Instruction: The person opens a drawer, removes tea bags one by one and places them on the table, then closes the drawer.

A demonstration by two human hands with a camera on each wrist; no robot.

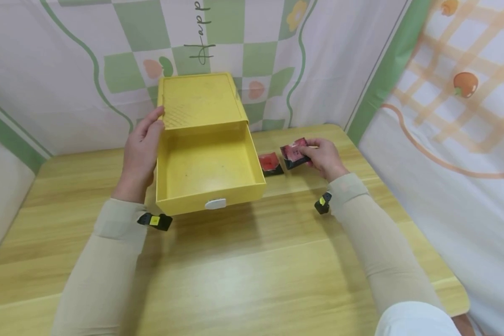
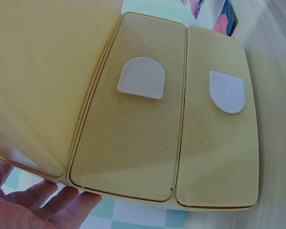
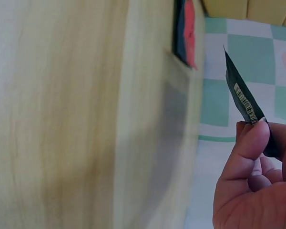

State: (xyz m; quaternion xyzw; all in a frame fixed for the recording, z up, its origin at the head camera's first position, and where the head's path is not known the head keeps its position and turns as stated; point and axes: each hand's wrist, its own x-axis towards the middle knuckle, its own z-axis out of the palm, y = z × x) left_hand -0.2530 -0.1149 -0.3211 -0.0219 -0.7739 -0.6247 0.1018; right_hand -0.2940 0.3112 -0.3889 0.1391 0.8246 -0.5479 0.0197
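Observation:
A yellow drawer cabinet (image 1: pixel 201 100) stands at the back of the table, its top drawer (image 1: pixel 212 170) pulled out with a bare interior. Along the cabinet's left side rests my left hand (image 1: pixel 140 154), its fingers (image 2: pixel 69 202) extended against the casing. Two lower drawers (image 2: pixel 128 129) with white handles are closed in the left wrist view. My right hand (image 1: pixel 324 157) pinches a red-and-black sachet (image 1: pixel 293 153) between thumb and fingers, above the table. A barcode shows on the sachet (image 3: pixel 243 95) in the right wrist view. Another red-and-black sachet (image 1: pixel 270 164) lies just right of the drawer.
The wooden table (image 1: pixel 235 275) extends toward me, with a rounded right corner. A green-and-white checked curtain (image 1: pixel 260 28) hangs directly behind the cabinet. Another curtain with orange checks (image 1: pixel 466 107) borders the right side.

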